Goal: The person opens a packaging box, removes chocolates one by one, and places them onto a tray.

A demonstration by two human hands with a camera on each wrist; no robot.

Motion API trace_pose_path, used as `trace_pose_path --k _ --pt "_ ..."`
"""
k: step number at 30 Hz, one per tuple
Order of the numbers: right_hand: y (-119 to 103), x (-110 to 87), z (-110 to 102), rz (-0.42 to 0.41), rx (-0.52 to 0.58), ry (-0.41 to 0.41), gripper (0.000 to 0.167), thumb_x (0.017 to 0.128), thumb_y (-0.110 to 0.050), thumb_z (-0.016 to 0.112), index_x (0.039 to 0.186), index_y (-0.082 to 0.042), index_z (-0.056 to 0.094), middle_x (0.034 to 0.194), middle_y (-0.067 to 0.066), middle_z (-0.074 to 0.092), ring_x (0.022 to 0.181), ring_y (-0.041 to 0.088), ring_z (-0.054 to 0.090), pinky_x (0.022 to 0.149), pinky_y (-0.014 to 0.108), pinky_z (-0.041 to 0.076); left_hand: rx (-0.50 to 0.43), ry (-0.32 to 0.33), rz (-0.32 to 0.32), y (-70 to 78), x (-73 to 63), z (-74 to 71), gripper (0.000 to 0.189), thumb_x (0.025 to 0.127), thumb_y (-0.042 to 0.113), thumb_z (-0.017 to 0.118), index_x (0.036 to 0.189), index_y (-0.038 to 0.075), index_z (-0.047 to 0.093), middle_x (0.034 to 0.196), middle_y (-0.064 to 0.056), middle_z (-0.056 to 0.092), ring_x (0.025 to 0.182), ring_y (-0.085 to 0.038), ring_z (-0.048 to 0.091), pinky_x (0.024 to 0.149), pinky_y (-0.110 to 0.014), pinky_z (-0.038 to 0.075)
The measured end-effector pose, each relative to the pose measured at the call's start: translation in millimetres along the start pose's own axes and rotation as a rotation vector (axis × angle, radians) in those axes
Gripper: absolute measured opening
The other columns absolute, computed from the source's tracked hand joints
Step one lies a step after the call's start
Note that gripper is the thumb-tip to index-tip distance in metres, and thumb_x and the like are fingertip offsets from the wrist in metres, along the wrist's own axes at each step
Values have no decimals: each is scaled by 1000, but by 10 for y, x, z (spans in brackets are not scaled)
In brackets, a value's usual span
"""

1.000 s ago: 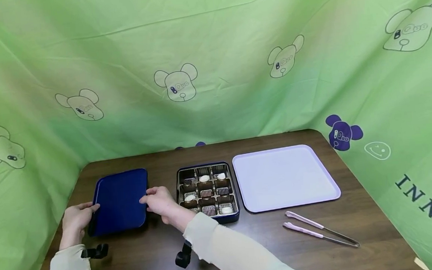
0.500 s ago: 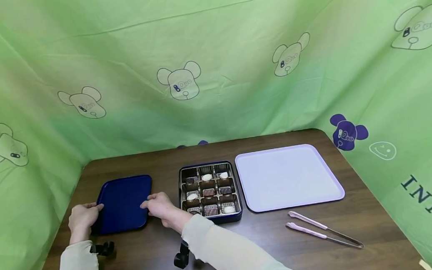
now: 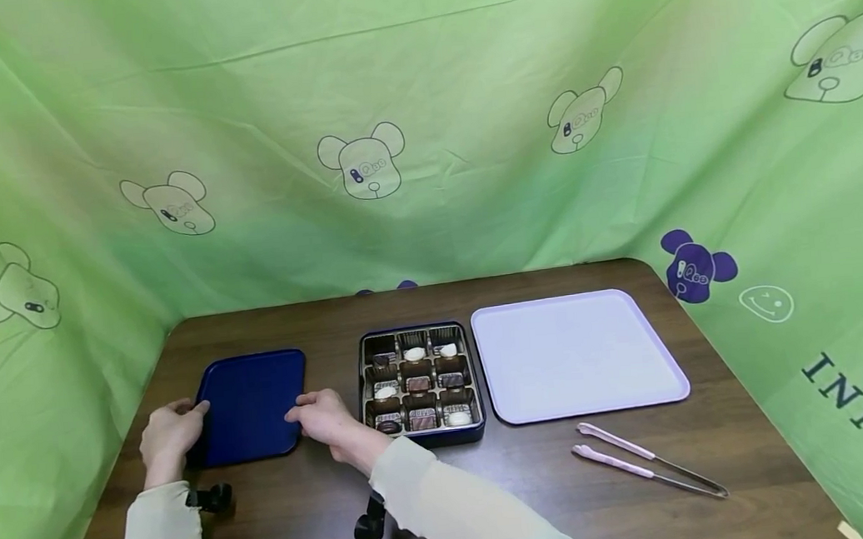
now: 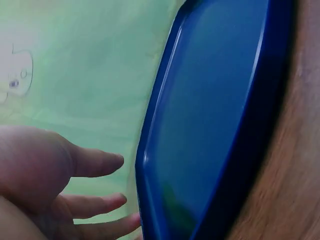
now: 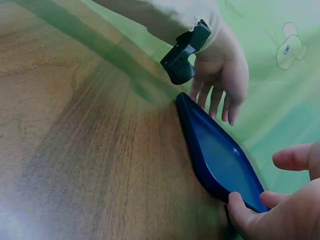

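A dark blue, shallow-rimmed square lid [image 3: 251, 407] lies at the left of the table, between both hands. At its left edge my left hand [image 3: 168, 434] has its fingers extended; the left wrist view shows these fingertips [image 4: 117, 161] right by the rim of the lid [image 4: 205, 115]. My right hand [image 3: 325, 416] is at the lid's right edge. In the right wrist view, its fingertips [image 5: 236, 202] are at the near end of the lid [image 5: 220, 155], spread and not curled round it. To the right stands a dark blue box [image 3: 432, 441] with chocolates in its compartments.
A pale lilac tray [image 3: 580, 355] lies right of the box. Pink-handled tongs [image 3: 628, 448] rest in front of it, spread apart. Green printed cloth [image 3: 458, 117] rises behind and beside the brown table [image 3: 530, 496].
The lid has come down from a slightly raised, tilted position to lie flat on the table, both hands moving with it. The view has shifted slightly.
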State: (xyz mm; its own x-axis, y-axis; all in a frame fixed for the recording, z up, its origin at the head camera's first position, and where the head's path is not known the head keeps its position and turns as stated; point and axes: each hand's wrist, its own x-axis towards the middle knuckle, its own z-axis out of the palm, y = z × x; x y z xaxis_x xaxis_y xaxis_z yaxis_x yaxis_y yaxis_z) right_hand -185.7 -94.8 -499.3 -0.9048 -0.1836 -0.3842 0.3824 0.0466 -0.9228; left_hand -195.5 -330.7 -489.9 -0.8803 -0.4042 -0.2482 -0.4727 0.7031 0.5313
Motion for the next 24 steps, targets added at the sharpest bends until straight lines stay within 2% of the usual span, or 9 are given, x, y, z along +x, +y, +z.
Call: trace_pose_path --k 4,8,10,12,16,20,24 --pt "-26 -77 -62 -18 14 -31 44 91 -8 69 132 4 62 128 13 66 97 28 69 92 38 52 40 -8 35 137 -93 34 69 102 45 49 152 -2 39 149 -31 42 123 -58 46 89 -63 44" --pt "-140 -190 -138 -80 26 -83 44 94 -8 67 136 2 60 136 14 62 106 32 68 97 44 52 40 15 89 321 -230 92 70 101 45 51 152 0 39 150 -32 41 120 -58 49 84 -62 45" --pt "-227 -255 -193 -120 10 -101 42 94 -11 68 135 -4 63 131 12 65 105 33 68 94 44 53 18 33 128 435 -304 129 68 101 45 53 151 0 41 149 -31 44 118 -56 51 84 -62 46" --pt "-325 -326 -274 -176 -26 -122 40 95 -13 69 134 -9 65 125 9 69 104 27 69 92 40 54 -28 46 176 563 -386 165 66 101 44 55 149 0 45 147 -29 47 119 -54 52 87 -62 45" --pt "-500 -460 -499 -306 -108 -160 37 96 -17 69 133 -15 67 122 3 71 107 18 68 90 34 54 -194 31 275 832 -552 216 59 101 38 60 147 3 49 144 -25 53 124 -45 55 97 -58 46" --pt "-636 -592 -822 -429 -213 -163 38 97 -19 68 134 -15 64 132 4 66 114 19 66 93 34 54 -420 -61 335 1064 -700 318 55 102 29 62 149 5 46 146 -23 51 127 -39 55 95 -43 51" --pt "-694 -685 -1213 -515 -316 -107 43 97 -23 69 138 -13 61 131 10 65 110 24 67 90 35 56 -586 -155 346 1205 -806 489 55 103 21 62 151 3 42 148 -24 47 126 -36 55 89 -33 53"
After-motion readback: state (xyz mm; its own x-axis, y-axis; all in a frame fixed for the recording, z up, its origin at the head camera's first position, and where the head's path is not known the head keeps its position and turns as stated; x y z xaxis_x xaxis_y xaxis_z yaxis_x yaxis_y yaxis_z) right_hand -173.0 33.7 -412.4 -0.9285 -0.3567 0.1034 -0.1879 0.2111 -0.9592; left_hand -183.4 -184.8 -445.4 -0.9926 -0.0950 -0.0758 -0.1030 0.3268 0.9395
